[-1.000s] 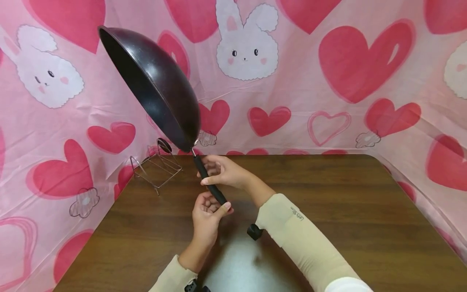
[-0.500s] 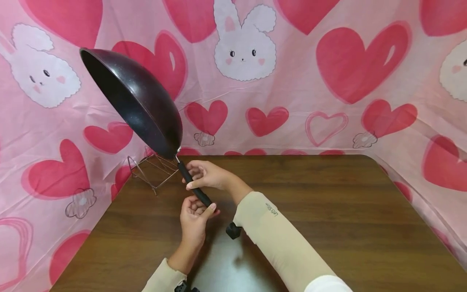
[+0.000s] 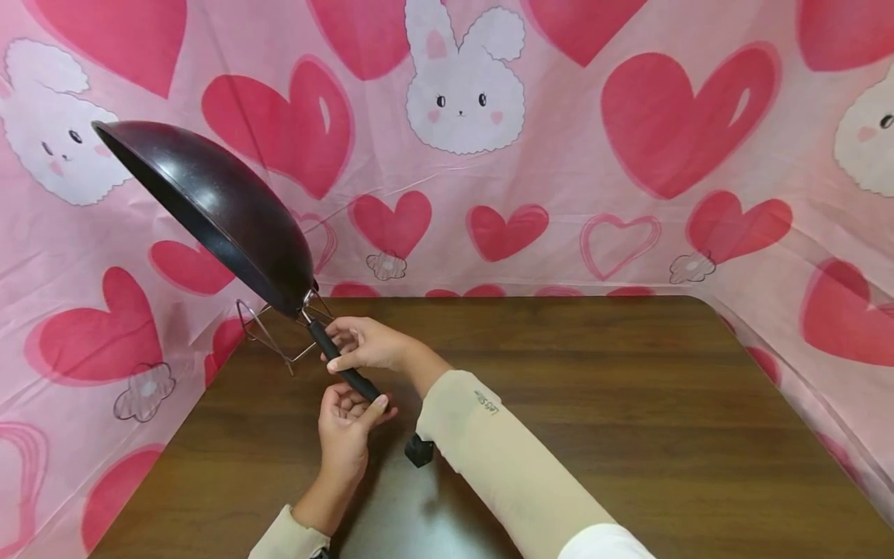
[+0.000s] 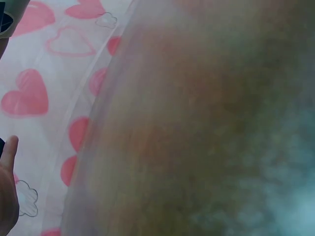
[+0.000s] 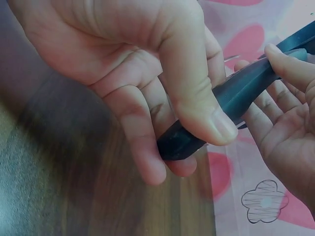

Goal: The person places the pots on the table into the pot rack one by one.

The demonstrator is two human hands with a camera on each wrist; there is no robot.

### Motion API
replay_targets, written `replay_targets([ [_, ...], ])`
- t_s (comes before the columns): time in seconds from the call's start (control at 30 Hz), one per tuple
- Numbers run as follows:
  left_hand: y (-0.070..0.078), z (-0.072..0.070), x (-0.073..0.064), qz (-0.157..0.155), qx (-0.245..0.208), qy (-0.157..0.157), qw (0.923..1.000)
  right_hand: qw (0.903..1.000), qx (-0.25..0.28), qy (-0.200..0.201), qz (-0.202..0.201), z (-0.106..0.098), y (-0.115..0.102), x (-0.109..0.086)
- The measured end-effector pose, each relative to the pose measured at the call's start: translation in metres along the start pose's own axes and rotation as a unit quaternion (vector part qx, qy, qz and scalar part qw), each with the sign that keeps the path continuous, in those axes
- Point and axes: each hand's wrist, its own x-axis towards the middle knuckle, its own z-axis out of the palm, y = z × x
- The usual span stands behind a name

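Note:
A dark wok (image 3: 216, 210) is held up in the air at the left of the head view, tilted, with its hollow side facing down and left. Its black handle (image 3: 321, 337) slopes down toward the person. My right hand (image 3: 380, 345) pinches that handle partway along, near the metal neck. Lower down, my left hand (image 3: 341, 435) pinches the handle's end between thumb and fingers. Seen large in the right wrist view, the left thumb (image 5: 199, 103) lies over the handle end (image 5: 179, 142). The left wrist view is mostly blurred, with part of a hand (image 4: 7, 191) at its left edge.
Behind the wok, a wire rack (image 3: 292, 362) stands at the far left of the brown wooden table (image 3: 594, 404), partly hidden. Pink cloth (image 3: 545, 171) with hearts and rabbits hangs around the table's back and sides.
Both hands have carried the wok left and down, and its handle has tipped flatter. It now covers much of the wire rack. Both grips look the same.

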Motion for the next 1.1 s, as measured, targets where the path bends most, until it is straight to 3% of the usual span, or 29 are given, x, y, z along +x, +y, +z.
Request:
replay_targets([
  [0.5,-0.002,-0.008,-0.006,-0.013,-0.016,0.006,0.9998,0.9992,0.026,0.005,0.029,0.012,0.010,0.005],
  [1.1,-0.013,-0.009,-0.014,-0.061,-0.007,0.028,0.9977,0.9978,-0.016,0.004,0.064,0.018,0.028,0.003],
])
